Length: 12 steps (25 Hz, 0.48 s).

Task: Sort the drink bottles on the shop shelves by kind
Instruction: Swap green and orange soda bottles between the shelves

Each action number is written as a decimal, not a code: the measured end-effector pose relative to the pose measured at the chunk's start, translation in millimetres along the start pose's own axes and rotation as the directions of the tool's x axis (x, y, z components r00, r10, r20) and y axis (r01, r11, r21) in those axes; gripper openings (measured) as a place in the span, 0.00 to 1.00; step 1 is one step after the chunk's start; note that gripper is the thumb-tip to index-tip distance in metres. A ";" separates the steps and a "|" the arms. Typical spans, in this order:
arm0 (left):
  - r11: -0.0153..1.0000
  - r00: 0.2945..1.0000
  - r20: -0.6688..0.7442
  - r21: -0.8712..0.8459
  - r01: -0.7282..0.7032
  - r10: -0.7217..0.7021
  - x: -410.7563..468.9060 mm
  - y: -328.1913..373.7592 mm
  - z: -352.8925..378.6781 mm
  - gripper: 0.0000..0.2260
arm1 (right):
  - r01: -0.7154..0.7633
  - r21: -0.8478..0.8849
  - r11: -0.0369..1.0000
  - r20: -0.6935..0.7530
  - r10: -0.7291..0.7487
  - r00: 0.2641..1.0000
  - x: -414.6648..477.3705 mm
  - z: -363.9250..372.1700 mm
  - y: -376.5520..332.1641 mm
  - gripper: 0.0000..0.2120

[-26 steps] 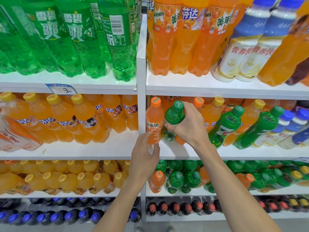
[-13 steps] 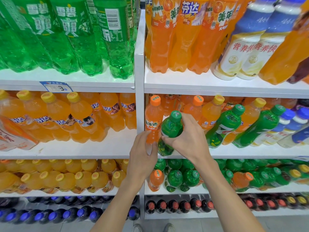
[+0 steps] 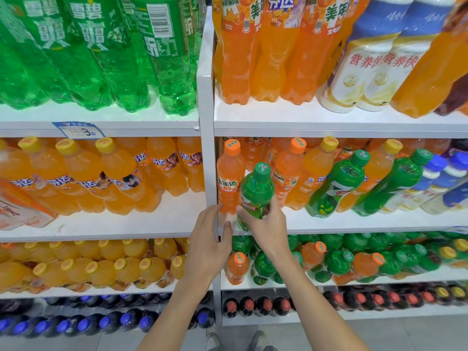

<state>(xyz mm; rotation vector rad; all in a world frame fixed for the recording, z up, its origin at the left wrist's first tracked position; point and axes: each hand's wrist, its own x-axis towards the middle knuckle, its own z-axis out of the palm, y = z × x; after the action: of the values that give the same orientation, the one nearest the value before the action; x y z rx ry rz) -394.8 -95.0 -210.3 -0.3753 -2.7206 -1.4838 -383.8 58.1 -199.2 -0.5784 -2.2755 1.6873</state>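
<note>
- Your left hand point(image 3: 210, 240) is nearest. Its fingers are loose and spread, and it holds nothing. The fingertips reach the foot of the orange bottle point(image 3: 230, 183) at the left end of the middle shelf point(image 3: 367, 220); I cannot tell whether they touch it.
- Your right hand point(image 3: 267, 225) is wrapped round the lower half of the green bottle point(image 3: 257, 190).
- You hold that green bottle nearly upright, tipped a little to the left, at the front edge of the shelf. It sits just in front of the orange bottle and its orange neighbours point(image 3: 286, 178). Your hand hides its base, so I cannot say whether it rests on the board.
- Further right on the same shelf, the leaning green bottles point(image 3: 336, 188) stand among orange ones.
- On the lower shelf point(image 3: 379, 278), a crowd of green bottles point(image 3: 338, 262) is also mixed with orange.
- The step in hand looks to be taking a stray green bottle out of the orange row.
- The next move calls for carrying it to its own kind, either beside the leaning pair or down below. Keep your grip firm, clear the orange caps, and steady the orange bottle with your free hand so it does not tip.
</note>
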 end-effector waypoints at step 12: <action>0.997 0.996 0.090 0.080 -0.015 0.008 -27.0 -13.9 -9.6 0.19 | -0.063 0.171 0.983 -0.093 0.080 0.992 -22.3 -29.0 13.0 0.26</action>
<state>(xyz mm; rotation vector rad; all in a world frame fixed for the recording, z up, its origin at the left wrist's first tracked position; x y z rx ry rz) -372.6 -115.6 -220.0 -0.4645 -2.8312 -1.3814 -349.5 76.1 -202.2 -0.6969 -2.0420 1.8190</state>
